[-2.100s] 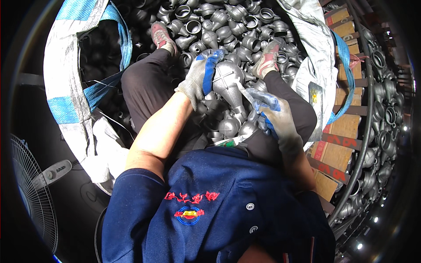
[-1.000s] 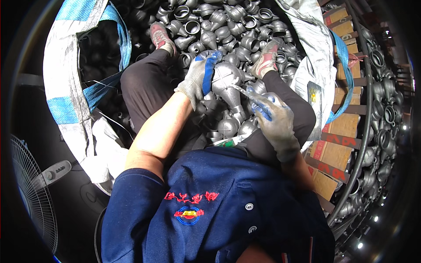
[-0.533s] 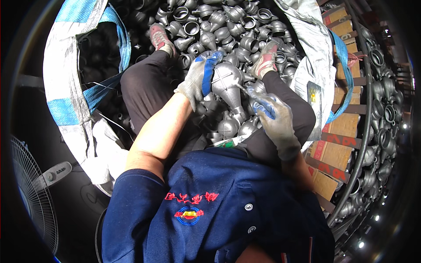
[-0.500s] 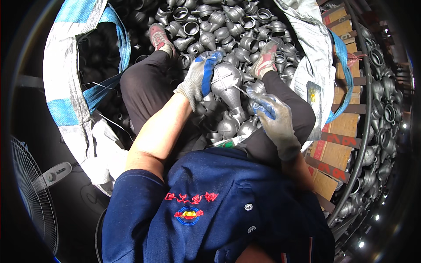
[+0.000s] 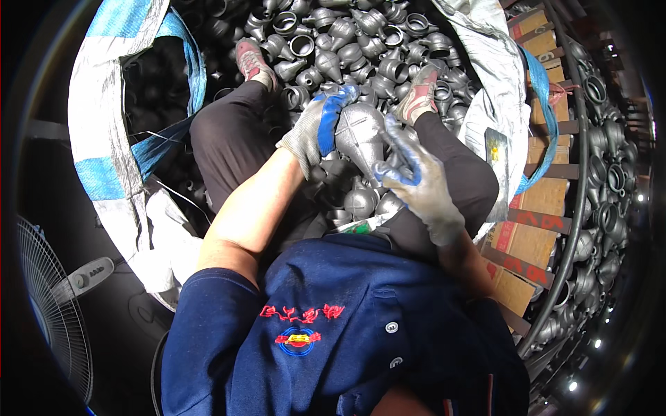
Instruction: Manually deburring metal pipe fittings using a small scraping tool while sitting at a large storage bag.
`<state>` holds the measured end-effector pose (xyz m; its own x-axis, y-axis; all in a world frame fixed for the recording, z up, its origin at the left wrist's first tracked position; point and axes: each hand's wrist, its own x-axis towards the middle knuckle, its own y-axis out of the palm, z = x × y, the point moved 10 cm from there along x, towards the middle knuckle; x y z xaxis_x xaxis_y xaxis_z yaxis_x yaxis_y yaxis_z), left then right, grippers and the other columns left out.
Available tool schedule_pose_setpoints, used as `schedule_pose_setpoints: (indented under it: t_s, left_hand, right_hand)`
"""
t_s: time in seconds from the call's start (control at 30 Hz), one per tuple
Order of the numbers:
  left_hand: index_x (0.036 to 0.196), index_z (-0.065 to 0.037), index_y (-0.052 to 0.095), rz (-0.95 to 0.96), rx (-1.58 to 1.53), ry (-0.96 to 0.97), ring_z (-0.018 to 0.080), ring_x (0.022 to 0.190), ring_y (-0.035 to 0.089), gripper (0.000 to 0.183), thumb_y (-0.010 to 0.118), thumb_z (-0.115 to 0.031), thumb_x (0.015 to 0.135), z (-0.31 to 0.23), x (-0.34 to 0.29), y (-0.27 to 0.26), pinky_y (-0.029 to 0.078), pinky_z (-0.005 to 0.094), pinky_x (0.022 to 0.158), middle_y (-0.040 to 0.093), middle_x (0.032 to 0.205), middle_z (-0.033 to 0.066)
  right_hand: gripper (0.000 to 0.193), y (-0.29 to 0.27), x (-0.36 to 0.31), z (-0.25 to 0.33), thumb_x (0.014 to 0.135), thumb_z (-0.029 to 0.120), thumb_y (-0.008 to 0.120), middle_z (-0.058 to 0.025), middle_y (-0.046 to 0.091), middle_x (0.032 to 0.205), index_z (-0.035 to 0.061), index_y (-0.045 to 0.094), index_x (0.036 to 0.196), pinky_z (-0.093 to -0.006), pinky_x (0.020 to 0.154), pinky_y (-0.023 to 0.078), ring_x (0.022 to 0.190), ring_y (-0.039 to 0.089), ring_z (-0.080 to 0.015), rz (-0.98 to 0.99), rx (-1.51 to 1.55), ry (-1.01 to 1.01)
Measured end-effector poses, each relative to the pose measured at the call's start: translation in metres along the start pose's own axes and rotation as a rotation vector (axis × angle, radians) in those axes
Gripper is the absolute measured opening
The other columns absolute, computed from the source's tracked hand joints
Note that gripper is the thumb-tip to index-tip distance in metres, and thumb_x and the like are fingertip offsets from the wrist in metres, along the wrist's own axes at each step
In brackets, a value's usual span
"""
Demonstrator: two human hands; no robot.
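Observation:
My left hand (image 5: pixel 322 125), in a grey glove with blue coating, is closed round the left side of a grey metal casting (image 5: pixel 359 132). The casting has a rounded bulb with raised crossing ridges and a neck that points down towards my lap. My right hand (image 5: pixel 420 177), gloved alike, grips the casting from the right. Its forefinger lies against the bulb and its thumb against the neck; the other fingers are partly hidden. Below, similar castings (image 5: pixel 360 201) lie between my legs.
I sit with both shoes among loose castings (image 5: pixel 333 59) in a big white woven sack (image 5: pixel 104 132) with blue straps. At left stands a fan (image 5: pixel 59 312). Cardboard-lined slats (image 5: pixel 531 239) edge the right side, with more castings (image 5: pixel 603 215) beyond a dark rail.
My right hand has moved up and left onto the casting. A thin rod seen by its fingers before is no longer visible. The casting has turned slightly in my left hand.

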<state>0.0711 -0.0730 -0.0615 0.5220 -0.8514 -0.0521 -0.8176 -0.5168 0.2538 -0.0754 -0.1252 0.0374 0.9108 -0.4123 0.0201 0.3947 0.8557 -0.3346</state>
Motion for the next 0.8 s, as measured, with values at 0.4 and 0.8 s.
schedule_pose_setpoints:
  t_s: [0.4, 0.8]
  left_hand:
    - [0.105, 0.0, 0.06, -0.033, -0.191, -0.073, 0.033, 0.088, 0.063, 0.041, 0.069, -0.017, 0.069, 0.012, 0.0, 0.003, 0.049, 0.0358, 0.078, 0.064, 0.095, 0.0179]
    - [0.107, -0.006, 0.055, 0.016, -0.653, -0.346, 0.018, 0.081, 0.064, 0.025, 0.04, -0.022, 0.097, 0.021, -0.006, 0.025, 0.054, 0.0341, 0.074, 0.064, 0.093, 0.0093]
  right_hand:
    - [0.045, 0.025, -0.005, 0.025, 0.077, 0.031, 0.07, -0.0118, 0.061, 0.096, 0.0163, 0.059, 0.118, -0.0387, 0.069, 0.051, 0.082, 0.063, -0.0295, 0.214, -0.614, -0.352]
    - [0.048, 0.003, -0.005, 0.009, 0.074, 0.013, 0.074, -0.0155, 0.064, 0.094, 0.0047, 0.056, 0.119, -0.0335, 0.073, 0.052, 0.087, 0.065, -0.0277, 0.017, -0.17, -0.229]
